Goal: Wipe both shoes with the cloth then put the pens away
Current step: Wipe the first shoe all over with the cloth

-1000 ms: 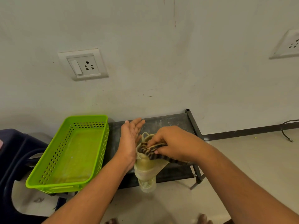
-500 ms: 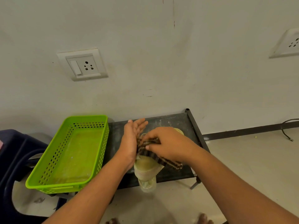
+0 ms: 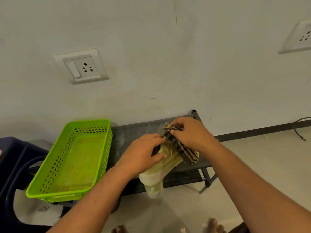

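Curling my left hand (image 3: pixel 143 157) round the pale yellow shoe (image 3: pixel 170 163), I bunch the striped cloth (image 3: pixel 183 149) in my right hand (image 3: pixel 191 134) at its two o'clock end.

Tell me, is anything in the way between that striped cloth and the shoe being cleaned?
Nothing visible is. The right hand grips the striped cloth and holds it straight against the pale yellow shoe, which the left hand grips.

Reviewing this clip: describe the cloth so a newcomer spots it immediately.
Start at the low dark rack against the wall, right of the green basket. Above it the right hand grips the cloth: a bunched dark rag with tan stripes, unlike the pale yellow shoe beneath.
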